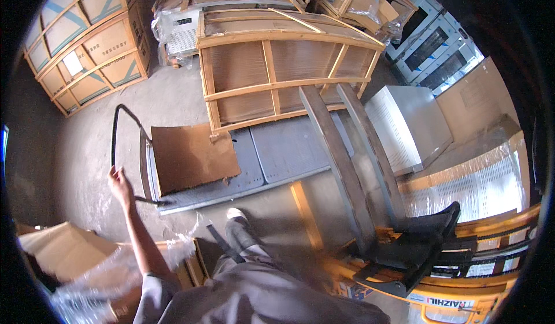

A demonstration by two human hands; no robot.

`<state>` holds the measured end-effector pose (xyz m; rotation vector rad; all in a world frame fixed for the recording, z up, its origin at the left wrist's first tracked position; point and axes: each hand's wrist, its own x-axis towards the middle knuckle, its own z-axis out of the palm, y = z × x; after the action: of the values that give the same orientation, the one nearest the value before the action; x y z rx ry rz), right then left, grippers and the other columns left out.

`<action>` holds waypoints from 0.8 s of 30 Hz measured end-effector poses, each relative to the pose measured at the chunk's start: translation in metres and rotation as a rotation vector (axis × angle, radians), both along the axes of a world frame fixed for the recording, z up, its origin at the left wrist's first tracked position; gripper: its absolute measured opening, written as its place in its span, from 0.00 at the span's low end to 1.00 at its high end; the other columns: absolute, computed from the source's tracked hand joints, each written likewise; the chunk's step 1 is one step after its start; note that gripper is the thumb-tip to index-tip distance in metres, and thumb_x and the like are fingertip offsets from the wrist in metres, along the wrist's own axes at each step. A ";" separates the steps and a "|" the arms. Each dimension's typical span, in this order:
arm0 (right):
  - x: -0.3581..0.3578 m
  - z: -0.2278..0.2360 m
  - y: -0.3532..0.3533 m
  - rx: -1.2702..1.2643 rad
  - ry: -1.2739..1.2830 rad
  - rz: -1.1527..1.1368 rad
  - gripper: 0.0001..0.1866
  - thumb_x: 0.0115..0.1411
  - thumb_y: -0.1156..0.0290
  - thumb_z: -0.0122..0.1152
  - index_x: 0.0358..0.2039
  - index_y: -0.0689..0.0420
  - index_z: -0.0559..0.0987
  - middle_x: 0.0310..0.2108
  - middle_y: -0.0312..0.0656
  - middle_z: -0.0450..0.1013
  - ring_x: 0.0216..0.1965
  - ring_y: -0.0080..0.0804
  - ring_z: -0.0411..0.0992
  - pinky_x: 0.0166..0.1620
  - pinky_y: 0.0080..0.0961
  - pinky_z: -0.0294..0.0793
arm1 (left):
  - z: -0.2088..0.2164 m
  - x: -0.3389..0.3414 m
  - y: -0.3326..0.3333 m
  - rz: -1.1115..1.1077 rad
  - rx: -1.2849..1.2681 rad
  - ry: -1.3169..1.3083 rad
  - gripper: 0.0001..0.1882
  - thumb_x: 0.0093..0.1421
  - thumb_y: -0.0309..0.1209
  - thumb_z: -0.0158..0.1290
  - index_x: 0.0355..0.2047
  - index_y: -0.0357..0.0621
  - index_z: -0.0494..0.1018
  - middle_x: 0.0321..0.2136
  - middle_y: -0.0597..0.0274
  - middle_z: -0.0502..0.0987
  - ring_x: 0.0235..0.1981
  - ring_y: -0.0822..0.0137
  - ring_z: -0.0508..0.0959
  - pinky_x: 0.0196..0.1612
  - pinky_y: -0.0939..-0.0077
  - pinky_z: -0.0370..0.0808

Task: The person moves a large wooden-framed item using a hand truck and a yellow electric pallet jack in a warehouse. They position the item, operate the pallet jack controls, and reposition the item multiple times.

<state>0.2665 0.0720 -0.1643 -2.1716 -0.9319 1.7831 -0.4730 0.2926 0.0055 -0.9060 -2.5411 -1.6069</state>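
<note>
At the left, my left hand is closed around the black tubular handle of a flat platform cart. The cart's blue-grey deck stretches away to the right in front of me. A torn brown cardboard sheet lies on the handle end of that deck. Behind and partly above it is a large wooden-framed crate with wrapped brown panels; I cannot tell whether the crate rests on the deck. My right hand is out of sight.
Two long steel forks of a yellow stacker reach toward the crate from the lower right. Strapped cartons stand at the far left. A metal cabinet is at the right. Cardboard and clear plastic film lie at lower left.
</note>
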 end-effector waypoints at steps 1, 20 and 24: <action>-0.019 -0.001 0.023 -0.001 0.007 -0.007 0.21 0.68 0.56 0.51 0.52 0.59 0.72 0.35 0.39 0.77 0.32 0.27 0.76 0.33 0.27 0.75 | -0.005 -0.032 0.010 0.065 -0.051 0.043 0.21 0.65 0.37 0.54 0.54 0.38 0.70 0.38 0.48 0.78 0.39 0.59 0.78 0.44 0.66 0.74; -0.278 0.009 0.405 0.067 -0.008 0.043 0.18 0.68 0.57 0.52 0.50 0.57 0.74 0.34 0.37 0.77 0.31 0.24 0.76 0.34 0.22 0.74 | -0.102 -0.213 0.104 -0.015 -0.568 -0.519 0.25 0.66 0.54 0.48 0.45 0.43 0.70 0.16 0.61 0.71 0.05 0.73 0.65 0.07 0.75 0.60; -0.320 -0.029 0.401 -0.048 -0.002 0.018 0.12 0.66 0.64 0.57 0.45 0.58 0.75 0.33 0.36 0.76 0.29 0.23 0.73 0.33 0.23 0.75 | -0.097 -0.214 0.110 -0.004 -0.590 -0.331 0.25 0.66 0.51 0.50 0.33 0.37 0.75 0.15 0.63 0.70 0.14 0.75 0.63 0.18 0.74 0.62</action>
<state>-0.0531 0.4729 -0.1937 -2.2012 -0.9214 1.8295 -0.6870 0.4024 -0.0920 -0.6989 -3.3360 -1.0815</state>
